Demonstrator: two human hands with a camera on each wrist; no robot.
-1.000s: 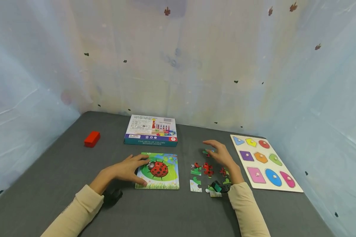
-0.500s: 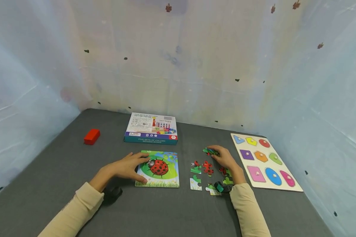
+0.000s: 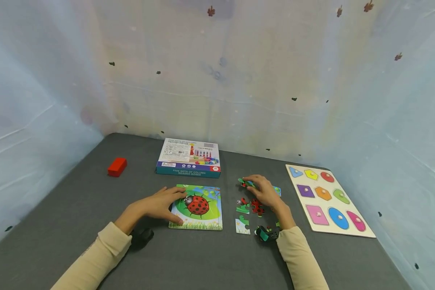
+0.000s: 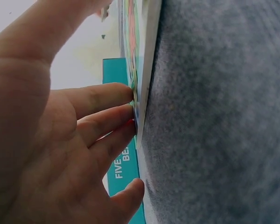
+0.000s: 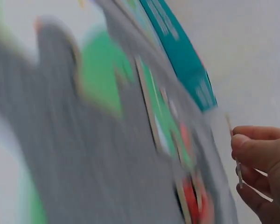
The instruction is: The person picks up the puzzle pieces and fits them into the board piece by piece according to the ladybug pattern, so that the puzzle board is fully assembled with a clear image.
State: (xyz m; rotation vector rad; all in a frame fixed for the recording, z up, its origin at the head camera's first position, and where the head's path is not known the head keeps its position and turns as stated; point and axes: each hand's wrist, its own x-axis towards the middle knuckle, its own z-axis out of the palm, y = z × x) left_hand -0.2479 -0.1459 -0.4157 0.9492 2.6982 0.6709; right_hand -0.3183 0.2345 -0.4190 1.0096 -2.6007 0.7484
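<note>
My left hand (image 3: pixel 152 207) rests with spread fingers on the left side of a square ladybug puzzle board (image 3: pixel 212 201). In the left wrist view its fingertips touch the face of the board near the edge. Thumb and fingers of my right hand (image 3: pixel 266 194) pinch a green jigsaw piece (image 3: pixel 243 183), seen edge-on as a thin piece (image 5: pixel 238 173) in the right wrist view. Below that hand lie several loose pieces, among them a red one (image 3: pixel 257 207), a green-and-red one (image 3: pixel 243 209) and a white-and-green corner (image 3: pixel 242 227). My right wrist and its camera partly cover others.
A beaded-column box (image 3: pixel 188 172) stands behind the ladybug board. Far left is a red block (image 3: pixel 117 166). On the right lies a wooden shape board (image 3: pixel 328 219) with coloured knobbed shapes. A blue piece (image 3: pixel 277 191) shows just right of my right hand. Plastic sheeting (image 3: pixel 217 108) hangs behind.
My right hand came down on the jigsaw piece at the back, pinched it and moved it left. A blue piece now shows behind that hand. The left hand stays on the board.
</note>
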